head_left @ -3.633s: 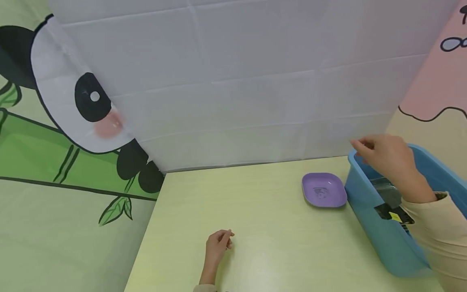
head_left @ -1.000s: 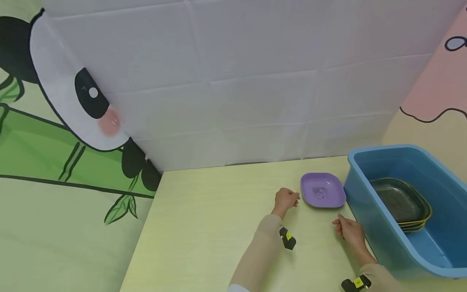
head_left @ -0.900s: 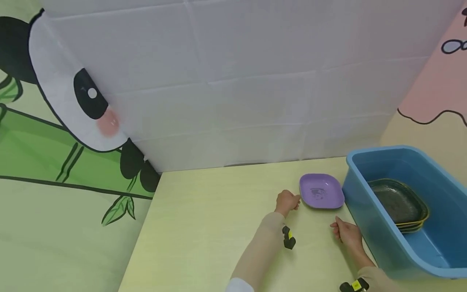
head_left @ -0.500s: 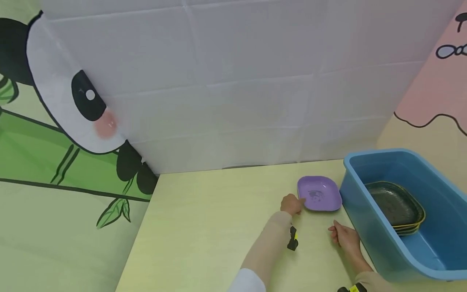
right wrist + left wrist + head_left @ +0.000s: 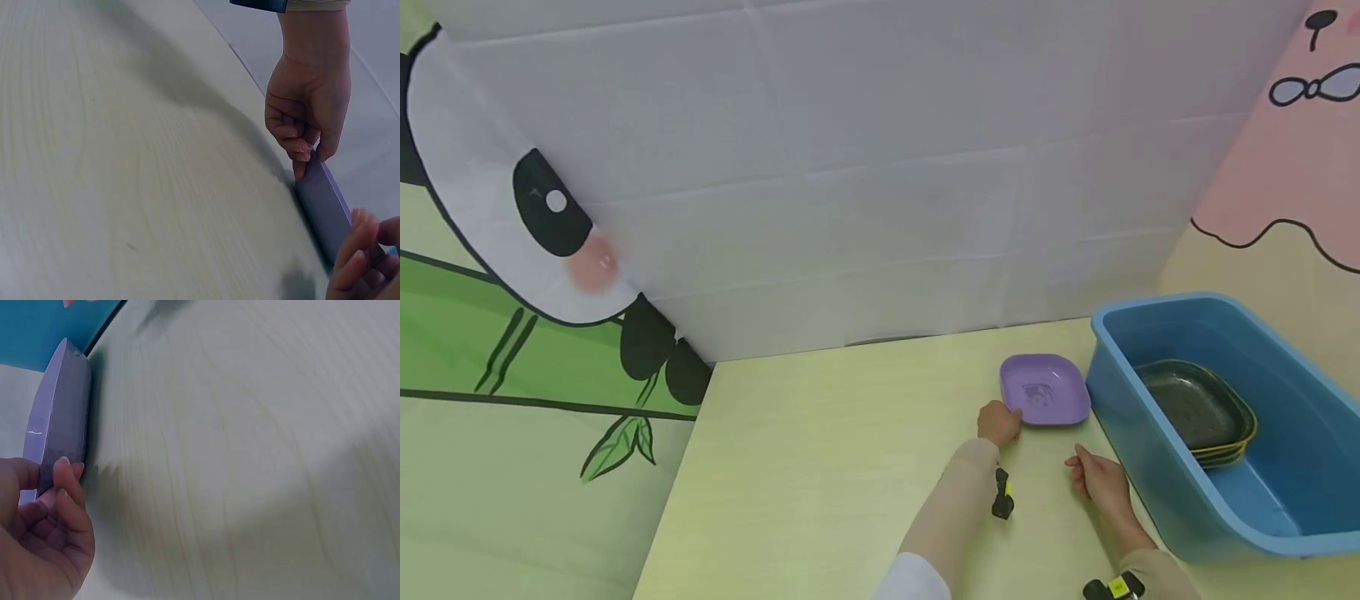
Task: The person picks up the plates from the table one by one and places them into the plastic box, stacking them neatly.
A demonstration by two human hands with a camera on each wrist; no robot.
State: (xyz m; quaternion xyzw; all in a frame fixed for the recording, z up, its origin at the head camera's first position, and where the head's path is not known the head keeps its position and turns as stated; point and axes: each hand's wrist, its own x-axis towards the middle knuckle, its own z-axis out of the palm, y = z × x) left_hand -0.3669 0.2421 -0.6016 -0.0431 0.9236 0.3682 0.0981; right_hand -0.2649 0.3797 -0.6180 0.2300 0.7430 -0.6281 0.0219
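A purple square dish [image 5: 1045, 390] with a faint printed picture lies on the table against the blue tub. My left hand [image 5: 998, 423] is at its near left corner. In the left wrist view, the thumb of this hand [image 5: 47, 534] lies over the dish's rim and the fingers are beneath it, pinching the edge of the dish [image 5: 59, 415]. My right hand [image 5: 1101, 483] hovers beside the tub, just in front of the dish. Its fingers are loosely bent and hold nothing; in the right wrist view the hand [image 5: 369, 262] shows at the lower right corner.
The deep blue tub [image 5: 1157, 492] stands at the table's right side. Inside it sits a stack of dark green dishes [image 5: 1198, 408] with yellowish rims. A white cloth wall [image 5: 850, 208] rises behind the pale wooden table [image 5: 797, 467].
My right hand has come out from above the tub to the table in front of the purple dish. My left hand has moved up and right and taken hold of the dish's corner.
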